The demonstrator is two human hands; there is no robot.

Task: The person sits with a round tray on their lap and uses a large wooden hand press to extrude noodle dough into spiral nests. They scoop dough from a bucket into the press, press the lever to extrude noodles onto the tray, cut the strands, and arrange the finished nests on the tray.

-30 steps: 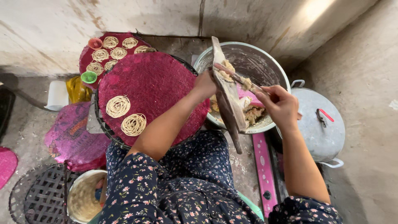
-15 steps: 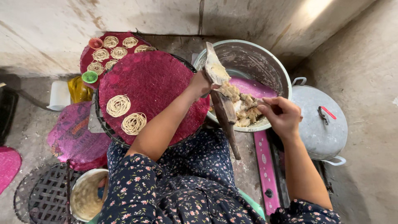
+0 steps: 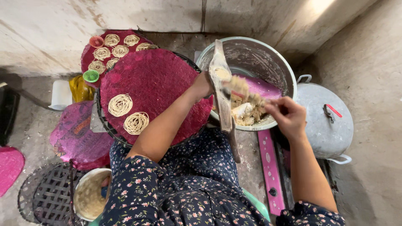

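My left hand point(image 3: 203, 85) grips a long wooden press point(image 3: 221, 90), holding it upright over the rim of a big metal bowl point(image 3: 268, 58). My right hand point(image 3: 288, 117) pinches a stringy lump of pale dough point(image 3: 242, 88) and brings it up against the press; the motion blurs it. More dough point(image 3: 248, 113) lies in the bowl on a pink sheet. Beside the bowl, a round pink woven mat point(image 3: 159, 79) carries two coiled noodle nests point(image 3: 127, 114).
A second pink mat point(image 3: 104, 46) with several nests sits at the back by the wall, with a red cup and a green cup point(image 3: 91, 75). A lidded metal pot point(image 3: 326, 121) stands right. A black basket point(image 3: 46, 196) and a small bowl point(image 3: 88, 196) lie lower left.
The press has swung from tilted across the bowl to more upright. My right hand dipped into the bowl and now lifts dough to the press.
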